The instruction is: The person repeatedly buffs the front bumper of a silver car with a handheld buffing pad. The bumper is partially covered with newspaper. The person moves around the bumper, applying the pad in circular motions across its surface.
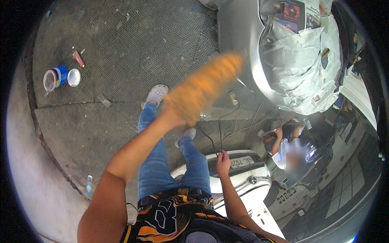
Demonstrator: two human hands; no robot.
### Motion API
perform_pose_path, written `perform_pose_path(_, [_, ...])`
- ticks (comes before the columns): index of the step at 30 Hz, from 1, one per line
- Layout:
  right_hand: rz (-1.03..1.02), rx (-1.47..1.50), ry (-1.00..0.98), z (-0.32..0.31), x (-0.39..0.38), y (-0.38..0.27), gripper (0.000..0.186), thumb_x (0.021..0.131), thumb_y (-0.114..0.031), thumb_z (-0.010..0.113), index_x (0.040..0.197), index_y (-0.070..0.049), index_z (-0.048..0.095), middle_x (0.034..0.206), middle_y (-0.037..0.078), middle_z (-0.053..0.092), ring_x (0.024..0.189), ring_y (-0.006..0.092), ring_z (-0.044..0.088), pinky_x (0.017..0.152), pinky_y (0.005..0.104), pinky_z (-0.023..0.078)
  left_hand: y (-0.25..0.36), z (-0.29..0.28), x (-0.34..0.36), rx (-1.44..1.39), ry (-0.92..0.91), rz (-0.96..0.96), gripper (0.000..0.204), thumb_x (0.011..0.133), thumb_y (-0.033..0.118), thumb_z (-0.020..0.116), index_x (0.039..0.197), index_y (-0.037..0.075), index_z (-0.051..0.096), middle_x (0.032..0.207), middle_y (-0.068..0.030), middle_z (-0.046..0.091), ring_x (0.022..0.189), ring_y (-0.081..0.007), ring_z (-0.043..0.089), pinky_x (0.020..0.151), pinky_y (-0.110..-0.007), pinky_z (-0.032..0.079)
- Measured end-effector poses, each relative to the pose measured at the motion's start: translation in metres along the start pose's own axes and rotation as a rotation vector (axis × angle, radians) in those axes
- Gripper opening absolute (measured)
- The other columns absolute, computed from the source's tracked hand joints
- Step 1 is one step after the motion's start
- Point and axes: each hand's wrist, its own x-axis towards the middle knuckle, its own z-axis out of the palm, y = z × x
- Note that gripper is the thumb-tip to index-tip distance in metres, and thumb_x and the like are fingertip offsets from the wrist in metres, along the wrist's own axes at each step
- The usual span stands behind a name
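Note:
My left forearm reaches up the middle into an orange, bumpy mitt-like cover [206, 85], smeared by motion, which hides my left hand [180, 115] and its fingers. It is in front of the silver car panel's near side; whether they touch I cannot tell. Lower down, beside the white car's rear, my right hand [223, 162] is closed on a thin black cable [219, 131]. One part of the cable runs up toward a small pale box [233, 98] on the floor.
A silver car panel [239, 36] borders a newspaper-covered area [300, 69]. A white car's rear [259, 178] is close on my right. Beyond it, a person [279, 154] sits low. An open blue-and-white tub [56, 77], its lid [74, 77], a pink tube [78, 58] and a bottle [89, 184] lie left.

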Motion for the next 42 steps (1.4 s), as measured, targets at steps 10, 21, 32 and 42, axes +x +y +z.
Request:
perform_pose_path(10, [0.085, 0.107, 0.076, 0.013, -0.019, 0.012, 0.03, 0.1, -0.016, 0.057, 0.124, 0.002, 0.059, 0.086, 0.017, 0.068, 0.07, 0.026, 0.064, 0.067, 0.0387, 0.051, -0.058, 0.029, -0.045, -1.047, 0.084, -1.112, 0.014, 0.089, 0.015, 0.069, 0.081, 0.006, 0.061, 0.065, -0.0016, 0.057, 0.055, -0.0104, 0.051, 0.055, -0.031, 0.044])
perform_pose_path(21, [0.25, 0.377, 0.127, 0.05, -0.057, 0.058, 0.025, 0.105, -0.017, 0.048, 0.123, 0.001, 0.05, 0.072, 0.002, 0.055, 0.056, 0.0083, 0.048, 0.05, 0.0259, 0.04, -0.001, 0.099, -0.13, -0.399, -0.163, -0.755, 0.038, 0.083, 0.009, 0.078, 0.115, 0.0, 0.06, 0.097, -0.0077, 0.067, 0.086, -0.0213, 0.065, 0.075, -0.036, 0.055])
perform_pose_path(32, [0.158, 0.451, 0.179, 0.092, -0.097, 0.118, 0.027, 0.099, -0.02, 0.056, 0.118, -0.001, 0.059, 0.092, 0.021, 0.071, 0.082, 0.0375, 0.07, 0.072, 0.0446, 0.054, 0.101, 0.108, -0.102, -0.357, -0.378, -0.932, 0.03, 0.084, 0.006, 0.074, 0.111, 0.002, 0.063, 0.1, -0.0058, 0.068, 0.086, -0.0188, 0.065, 0.079, -0.034, 0.053])
perform_pose_path(42, [0.214, 0.612, 0.239, 0.071, -0.112, 0.163, 0.026, 0.098, -0.02, 0.055, 0.116, -0.002, 0.06, 0.095, 0.021, 0.071, 0.086, 0.04, 0.069, 0.076, 0.0479, 0.053, 0.313, 0.208, -0.107, -0.451, -0.57, -0.186, 0.05, 0.078, 0.011, 0.08, 0.121, 0.001, 0.056, 0.106, -0.0122, 0.071, 0.098, -0.0251, 0.069, 0.086, -0.037, 0.054])
